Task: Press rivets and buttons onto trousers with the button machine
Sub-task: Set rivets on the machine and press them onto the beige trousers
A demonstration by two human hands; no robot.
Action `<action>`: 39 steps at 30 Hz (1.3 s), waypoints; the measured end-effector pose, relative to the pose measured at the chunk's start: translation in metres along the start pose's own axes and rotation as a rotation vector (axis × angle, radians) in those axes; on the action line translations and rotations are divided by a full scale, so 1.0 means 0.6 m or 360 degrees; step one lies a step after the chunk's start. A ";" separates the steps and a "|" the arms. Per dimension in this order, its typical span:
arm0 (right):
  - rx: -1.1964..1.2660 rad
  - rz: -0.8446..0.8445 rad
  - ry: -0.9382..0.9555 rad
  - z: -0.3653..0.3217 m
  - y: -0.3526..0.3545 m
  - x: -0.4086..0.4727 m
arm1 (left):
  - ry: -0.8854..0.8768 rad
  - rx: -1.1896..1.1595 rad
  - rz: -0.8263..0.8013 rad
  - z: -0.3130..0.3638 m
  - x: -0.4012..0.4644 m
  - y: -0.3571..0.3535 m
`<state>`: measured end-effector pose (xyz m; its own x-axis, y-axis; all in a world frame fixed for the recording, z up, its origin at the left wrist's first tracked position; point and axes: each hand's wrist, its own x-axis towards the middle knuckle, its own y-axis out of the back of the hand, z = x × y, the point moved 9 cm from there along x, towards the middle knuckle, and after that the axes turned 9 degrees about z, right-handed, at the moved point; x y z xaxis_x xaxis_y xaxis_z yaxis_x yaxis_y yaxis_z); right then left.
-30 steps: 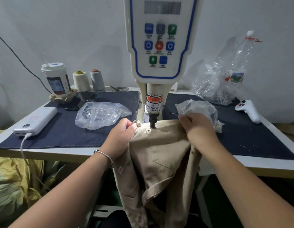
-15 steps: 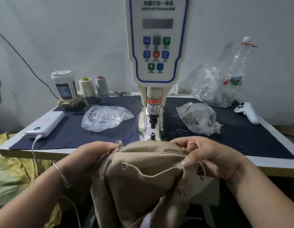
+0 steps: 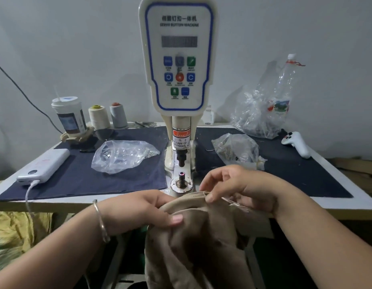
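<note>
Trousers, beige cotton (image 3: 201, 236), have been withdrawn from under white button machine (image 3: 177, 59); waistband is pinched by left hand (image 3: 139, 211) and right hand (image 3: 239, 190), repositioning judged underway.

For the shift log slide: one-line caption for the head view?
Both hands, left and right, grip beige trousers at the table edge, just short of the button machine.
</note>
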<state>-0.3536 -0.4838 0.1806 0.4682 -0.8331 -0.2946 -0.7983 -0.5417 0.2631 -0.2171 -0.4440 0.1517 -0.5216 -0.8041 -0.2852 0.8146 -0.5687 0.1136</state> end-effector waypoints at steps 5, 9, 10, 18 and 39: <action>-0.0360 0.1214 -0.0011 0.063 0.216 0.026 | 0.0059 -0.0296 0.0299 -0.036 -0.002 0.080; -0.1098 0.1536 0.0001 0.077 0.253 0.071 | 0.0030 -0.0195 0.0664 -0.045 0.000 0.169; -0.1243 0.1491 -0.0023 0.077 0.246 0.093 | 0.0021 -0.0123 0.0769 -0.042 0.004 0.190; -0.1462 0.1066 -0.0736 0.103 0.266 0.190 | 0.0137 0.0967 0.1253 -0.051 0.076 0.279; -0.1683 0.1151 -0.0497 0.076 0.273 0.193 | 0.0235 0.1014 0.1298 -0.086 0.096 0.310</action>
<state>-0.4473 -0.6642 0.1477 -0.1570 -0.9861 0.0538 -0.0836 0.0676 0.9942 -0.0826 -0.5872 0.1075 0.1974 -0.9803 -0.0051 0.5987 0.1164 0.7925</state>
